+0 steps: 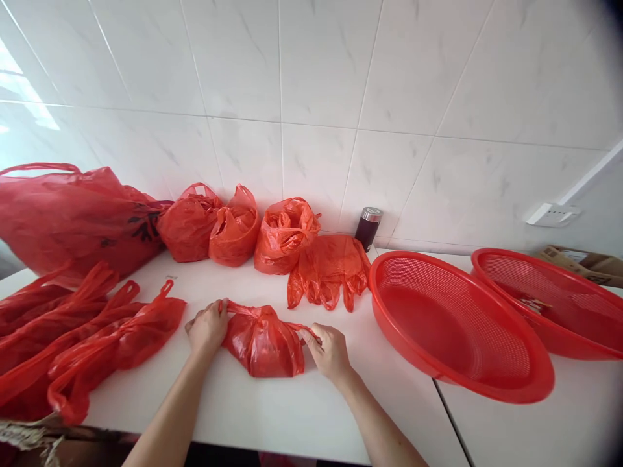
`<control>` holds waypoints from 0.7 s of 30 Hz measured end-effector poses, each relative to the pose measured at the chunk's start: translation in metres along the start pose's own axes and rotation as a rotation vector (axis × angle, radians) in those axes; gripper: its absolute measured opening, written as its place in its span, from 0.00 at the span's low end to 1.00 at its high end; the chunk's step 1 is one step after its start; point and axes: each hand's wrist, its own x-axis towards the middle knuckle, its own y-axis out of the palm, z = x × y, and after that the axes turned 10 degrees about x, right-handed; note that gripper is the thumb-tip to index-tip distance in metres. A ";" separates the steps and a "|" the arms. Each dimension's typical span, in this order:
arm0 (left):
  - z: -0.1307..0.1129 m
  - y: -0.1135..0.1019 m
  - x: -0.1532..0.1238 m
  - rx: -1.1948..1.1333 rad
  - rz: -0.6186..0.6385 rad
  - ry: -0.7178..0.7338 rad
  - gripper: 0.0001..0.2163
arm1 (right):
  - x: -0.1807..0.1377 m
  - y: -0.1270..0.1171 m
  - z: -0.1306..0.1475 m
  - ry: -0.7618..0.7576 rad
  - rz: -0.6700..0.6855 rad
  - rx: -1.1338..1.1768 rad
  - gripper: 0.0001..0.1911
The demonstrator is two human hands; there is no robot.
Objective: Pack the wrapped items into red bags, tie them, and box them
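Note:
A filled red plastic bag [267, 347] rests on the white table [272, 412] in front of me, its contents hidden by the plastic. My left hand [208, 327] is closed round one handle at its upper left. On the other side, my right hand [329, 350] pinches the other handle. Both handles are pulled outward, away from each other, and the bag's top is gathered between them. Just behind lies a flat stack of red plastic bags [333, 266].
Several tied red bags [131, 334] lie at the left, before a big red bag [78, 214]. Filled red bags [287, 237] line the wall beside a dark flask [368, 228]. On the right are two red baskets [433, 324]; the farther basket [564, 285] holds small items.

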 end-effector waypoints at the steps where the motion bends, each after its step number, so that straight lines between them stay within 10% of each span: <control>1: 0.005 -0.002 0.001 -0.004 0.017 -0.019 0.22 | 0.000 0.000 0.002 -0.010 0.004 0.015 0.24; 9: 0.022 -0.044 -0.003 -0.056 0.085 0.072 0.19 | 0.003 -0.014 -0.008 0.085 0.018 0.218 0.19; 14: -0.009 -0.085 -0.027 -0.097 -0.072 0.324 0.14 | 0.004 -0.017 -0.008 0.137 0.040 0.305 0.18; 18: -0.049 -0.077 -0.048 -0.128 0.118 0.805 0.15 | 0.002 -0.018 -0.002 0.142 0.034 0.339 0.18; 21: -0.055 -0.063 -0.053 -0.078 0.185 0.734 0.14 | 0.002 -0.025 -0.001 0.168 -0.022 0.356 0.15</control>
